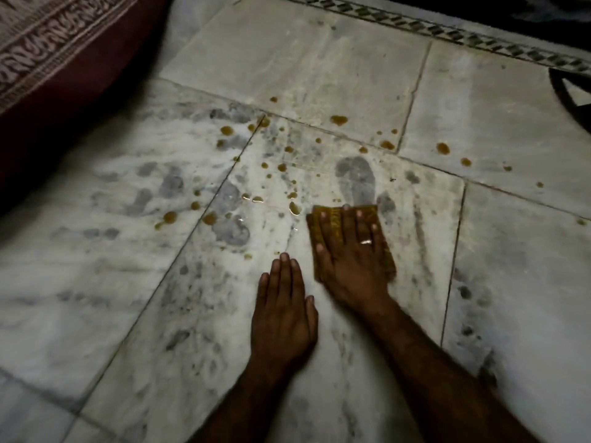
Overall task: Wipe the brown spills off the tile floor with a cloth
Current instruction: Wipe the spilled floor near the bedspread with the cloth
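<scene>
1. Our right hand (350, 251) lies flat with straight fingers, pressing the cloth (332, 217) onto the floor (319, 59).
2. Our left hand (281, 311) rests flat on bare tile just beside it, holding nothing.
3. Brown spills (338, 119) dot the tiles beyond and left of the cloth, the nearest just beside its far left corner.

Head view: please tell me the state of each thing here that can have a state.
right hand: fingers straight, pressing the cloth.
cloth: flat on the tile floor, under the right hand.
left hand: flat on the tile floor, holding nothing.
brown spills: many drops not yet wiped.
</scene>
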